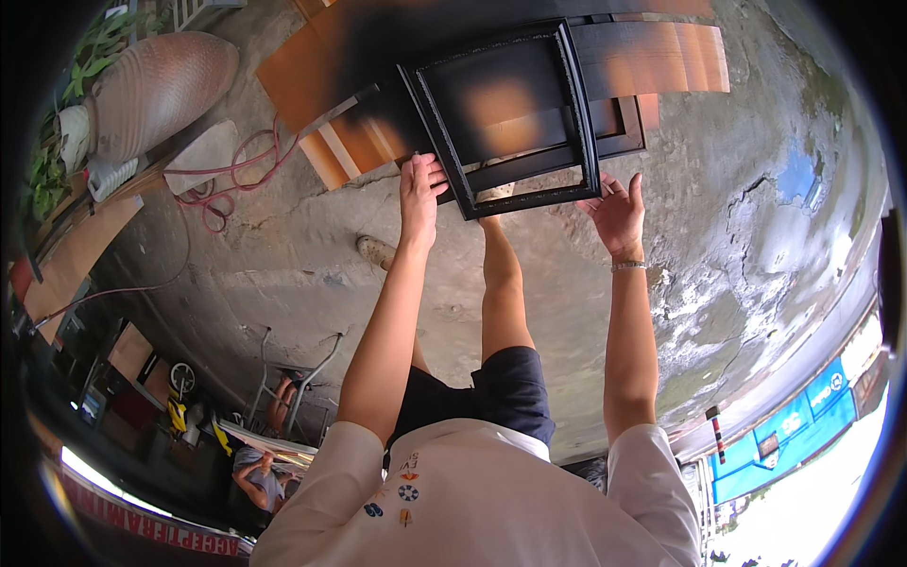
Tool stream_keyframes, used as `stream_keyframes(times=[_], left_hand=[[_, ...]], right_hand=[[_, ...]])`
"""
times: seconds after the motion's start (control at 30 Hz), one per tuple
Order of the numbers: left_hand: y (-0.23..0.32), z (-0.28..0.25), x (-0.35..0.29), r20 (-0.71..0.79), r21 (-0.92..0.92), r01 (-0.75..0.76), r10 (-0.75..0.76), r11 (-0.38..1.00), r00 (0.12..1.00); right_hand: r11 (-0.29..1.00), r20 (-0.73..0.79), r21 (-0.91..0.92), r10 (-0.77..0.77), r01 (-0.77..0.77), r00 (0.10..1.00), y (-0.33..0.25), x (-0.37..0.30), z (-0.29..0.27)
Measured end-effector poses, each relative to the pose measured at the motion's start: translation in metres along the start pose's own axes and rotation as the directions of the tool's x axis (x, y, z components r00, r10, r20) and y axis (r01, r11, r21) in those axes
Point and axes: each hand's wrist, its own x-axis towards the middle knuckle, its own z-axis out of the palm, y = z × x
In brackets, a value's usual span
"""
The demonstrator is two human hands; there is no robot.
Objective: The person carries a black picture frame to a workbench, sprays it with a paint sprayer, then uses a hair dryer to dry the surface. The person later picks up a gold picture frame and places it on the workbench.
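A black picture frame (459,137) with a beaded inner edge is tilted in front of me, its middle see-through. By its left side is my left hand (420,194), fingers slightly bent and apart, with the tips close to the frame; whether they touch it is unclear. My right hand (618,219) is at the lower right corner, palm up, thumb spread away and fingertips partly hidden behind the corner. A bracelet (629,266) circles my right wrist. Behind the frame, another black frame (621,144) lies over the cardboard, mostly covered.
Cardboard sheets (661,59) stained with black paint lie on the cracked concrete floor (699,255). To the left are a red hose (250,168), a large scaly-patterned urn (165,94) and plants (99,47). Another person (260,480) sits at lower left near a metal stand (298,378).
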Motion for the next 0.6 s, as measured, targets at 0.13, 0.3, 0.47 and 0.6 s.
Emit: stream_keyframes(times=[0.13,0.3,0.47,0.6], left_hand=[[0.003,-0.007,0.005,0.047,-0.062,0.072,-0.069,0.996,0.997],[0.012,-0.016,0.005,0.273,-0.256,0.166,-0.094,0.952,0.957],[0.028,-0.022,0.004,0.372,-0.260,0.240,-0.132,0.935,0.919],[0.033,-0.024,0.005,0.397,-0.272,0.242,-0.120,0.932,0.910]], right_hand=[[0.999,0.054,0.012,0.047,-0.048,0.997,-0.006,-0.007,0.008],[0.995,0.142,-0.023,0.101,-0.099,0.985,-0.020,-0.021,0.029],[0.985,0.225,-0.076,0.168,-0.155,0.960,-0.034,-0.012,0.025],[0.976,0.256,-0.171,0.176,-0.135,0.951,-0.048,0.001,0.046]])
